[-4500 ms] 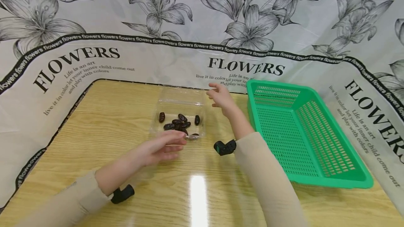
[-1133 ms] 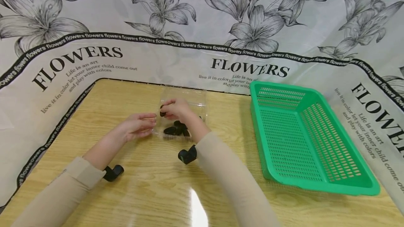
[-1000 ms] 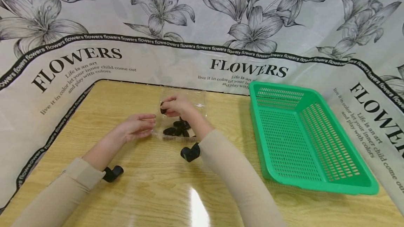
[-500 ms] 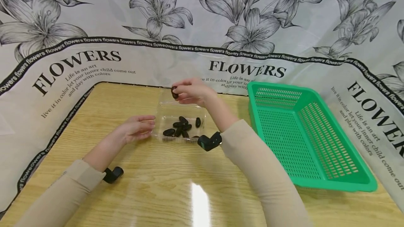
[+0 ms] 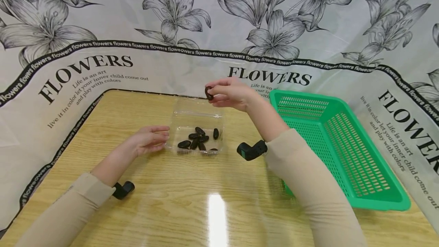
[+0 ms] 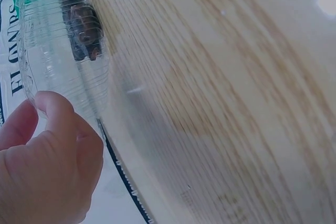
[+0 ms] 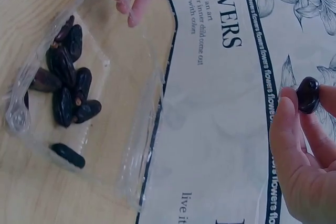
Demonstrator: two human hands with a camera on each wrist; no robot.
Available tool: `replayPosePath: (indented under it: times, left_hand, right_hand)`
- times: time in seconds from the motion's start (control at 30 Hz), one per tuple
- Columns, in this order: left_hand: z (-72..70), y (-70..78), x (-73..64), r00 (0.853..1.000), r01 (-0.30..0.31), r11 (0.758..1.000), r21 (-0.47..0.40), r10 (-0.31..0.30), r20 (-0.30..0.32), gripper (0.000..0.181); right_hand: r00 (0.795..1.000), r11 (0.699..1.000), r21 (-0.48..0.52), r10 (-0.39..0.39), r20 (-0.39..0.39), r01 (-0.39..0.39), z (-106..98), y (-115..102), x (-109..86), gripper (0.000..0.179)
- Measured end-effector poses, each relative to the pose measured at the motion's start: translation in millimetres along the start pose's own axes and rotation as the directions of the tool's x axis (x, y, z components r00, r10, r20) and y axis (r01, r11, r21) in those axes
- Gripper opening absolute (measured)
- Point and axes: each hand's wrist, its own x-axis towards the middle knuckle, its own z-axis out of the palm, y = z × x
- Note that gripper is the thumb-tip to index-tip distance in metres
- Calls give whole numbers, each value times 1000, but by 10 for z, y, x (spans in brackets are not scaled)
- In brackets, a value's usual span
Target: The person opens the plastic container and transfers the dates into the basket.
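A clear plastic box (image 5: 180, 130) with its lid folded back stands on the table. Several dark, glossy dates (image 5: 195, 136) lie in it; a single date (image 7: 68, 155) lies apart from the cluster. My right hand (image 5: 234, 93) is raised beyond the box's back right corner and pinches one date (image 7: 308, 95) between thumb and fingertips. My left hand (image 5: 149, 140) stays at the box's left side, its loosely bent fingertips touching the clear wall, as the left wrist view (image 6: 50, 156) also has it.
A green perforated basket (image 5: 377, 159) stands at the right, partly behind my right forearm. The wooden table (image 5: 164, 201) ends at the back against a white flower-printed cloth (image 5: 164, 71).
My right hand has lifted a date from the left of the box and carried it up and to the right. My left hand has stayed beside the box.
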Motion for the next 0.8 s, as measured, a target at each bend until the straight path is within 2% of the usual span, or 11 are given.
replayPosePath:
  times: [0.2,0.5,0.67,0.73,0.8]
  left_hand:
    - [-18,-17,10,1000,-2,1000,-15,2,7,59]
    - [-5,-8,-1,1000,5,1000,-14,-5,6,60]
    - [4,2,-8,1000,0,1000,-3,0,1,60]
    - [3,0,-5,1000,-2,1000,6,2,1,59]
    - [2,-6,-1,1000,-4,1000,15,4,5,59]
  right_hand:
    - [1000,1000,13,-14,-16,14,-189,-22,-146,41]
    - [998,998,41,-39,-54,41,-584,23,-307,46]
    - [995,995,90,-32,-90,40,-767,112,-402,27]
    - [996,993,116,-25,-87,35,-826,156,-445,18]
    - [997,991,131,-25,-72,34,-881,202,-481,17]
